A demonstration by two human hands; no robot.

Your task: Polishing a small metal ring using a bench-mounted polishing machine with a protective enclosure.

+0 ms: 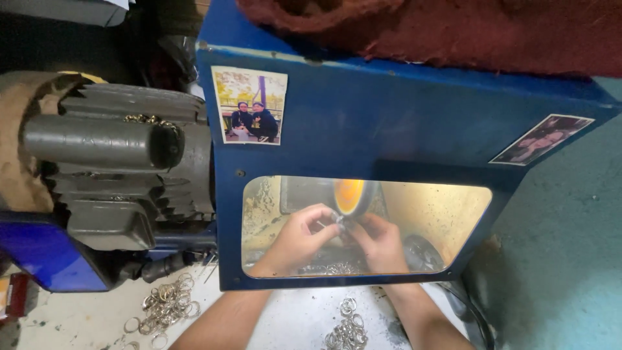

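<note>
Both my hands reach under a blue metal hood (363, 123) and show through its clear window (440, 214). My left hand (295, 238) and my right hand (382, 243) meet in the middle, pinching a small metal ring (338, 220) between their fingertips. The ring sits just below a lit orange spinning wheel (350, 196). Whether it touches the wheel is unclear.
A grey ribbed electric motor (116, 168) stands left of the hood. Several loose metal rings lie in one pile (165, 304) on the white bench at lower left and another pile (350, 327) between my forearms. A dark red cloth (453, 32) lies on top. Two photos are stuck on the hood.
</note>
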